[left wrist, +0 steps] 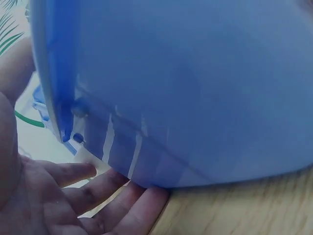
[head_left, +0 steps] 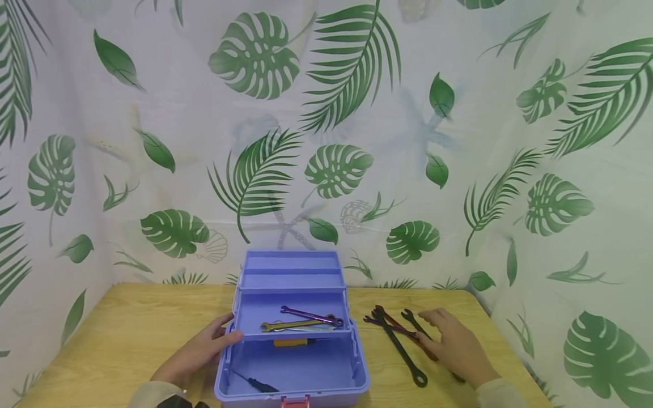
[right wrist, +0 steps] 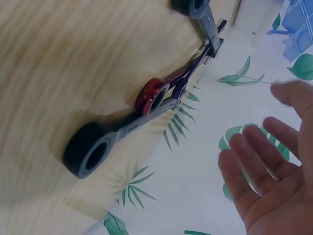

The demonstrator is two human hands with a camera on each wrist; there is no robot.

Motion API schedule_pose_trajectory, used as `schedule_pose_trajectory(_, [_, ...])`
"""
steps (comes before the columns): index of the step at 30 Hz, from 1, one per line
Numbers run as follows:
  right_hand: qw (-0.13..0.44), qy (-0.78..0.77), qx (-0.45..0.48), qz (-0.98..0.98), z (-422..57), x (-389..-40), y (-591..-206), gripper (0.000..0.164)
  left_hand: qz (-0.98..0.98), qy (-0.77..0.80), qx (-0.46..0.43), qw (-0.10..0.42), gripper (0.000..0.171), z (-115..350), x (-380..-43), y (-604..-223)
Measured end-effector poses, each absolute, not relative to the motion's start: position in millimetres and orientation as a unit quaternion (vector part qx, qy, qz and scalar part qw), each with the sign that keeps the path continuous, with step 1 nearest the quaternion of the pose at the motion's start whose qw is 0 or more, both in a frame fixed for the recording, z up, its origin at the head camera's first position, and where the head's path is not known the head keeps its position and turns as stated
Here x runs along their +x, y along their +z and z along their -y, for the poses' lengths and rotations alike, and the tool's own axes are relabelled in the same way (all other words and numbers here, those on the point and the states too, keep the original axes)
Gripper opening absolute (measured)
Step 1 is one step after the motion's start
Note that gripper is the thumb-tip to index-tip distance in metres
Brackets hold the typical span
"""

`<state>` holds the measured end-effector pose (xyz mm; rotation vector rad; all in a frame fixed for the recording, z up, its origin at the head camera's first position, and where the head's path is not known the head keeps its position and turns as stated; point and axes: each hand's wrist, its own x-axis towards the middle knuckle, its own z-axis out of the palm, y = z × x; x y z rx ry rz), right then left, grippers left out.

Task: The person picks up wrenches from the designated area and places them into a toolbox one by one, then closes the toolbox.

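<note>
My left hand [head_left: 201, 347] is at the left side of a blue toolbox [head_left: 232, 391], thumb by the tray's front corner. In the left wrist view its slightly bent fingers [left wrist: 142, 210] touch the box's outer wall [left wrist: 195, 107]. The right hand [head_left: 451, 343], fingers apart and holding nothing, hovers over several wrenches on the table. Among these are a long black wrench [head_left: 400, 348], a red one [right wrist: 152, 95] crossing it, and another black wrench [head_left: 415, 322], partly hidden by the hand.
The toolbox tray [head_left: 255, 303] holds a purple wrench [head_left: 311, 314], a gold wrench [head_left: 293, 324] and a silvery tool. A yellow-handled tool [head_left: 291, 342] and a dark screwdriver [head_left: 262, 386] lie in the bottom. The leaf-print curtain [head_left: 357, 226] stands behind the wooden table [head_left: 153, 317].
</note>
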<state>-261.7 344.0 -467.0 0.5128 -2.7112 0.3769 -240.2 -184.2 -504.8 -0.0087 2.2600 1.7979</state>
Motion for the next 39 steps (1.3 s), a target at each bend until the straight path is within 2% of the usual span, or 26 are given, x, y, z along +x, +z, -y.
schedule_pose_trajectory(5, [0.124,0.129,0.168,0.969,-345.1,-257.3,-463.4,0.037,-0.786,0.605,0.010,0.127,0.085,182.3,-238.7,-500.8])
schedule_pose_trajectory(12, [0.035,0.149,0.145,0.977,-344.5,-253.2,-463.3,0.027,-0.804,0.580,0.018,0.133,0.087,180.4,-239.9,-496.9])
schedule_pose_trajectory(19, [0.011,0.144,0.146,0.979,-346.3,-250.3,-469.4,0.019,-0.803,0.580,0.004,0.138,0.090,181.0,-240.8,-499.3])
schedule_pose_trajectory(28, [-0.035,0.146,0.162,0.975,-349.4,-248.1,-475.8,0.028,-0.804,0.575,-0.019,0.147,0.094,179.9,-242.2,-498.1])
schedule_pose_trajectory(32, [-0.060,0.132,0.156,0.977,-347.9,-245.2,-481.2,0.037,-0.804,0.576,-0.020,0.149,0.094,180.2,-242.5,-499.1])
schedule_pose_trajectory(39, [-0.095,0.140,0.066,0.983,-334.1,-234.0,-486.5,0.046,-0.805,0.574,-0.015,0.146,0.093,180.5,-241.9,-500.3])
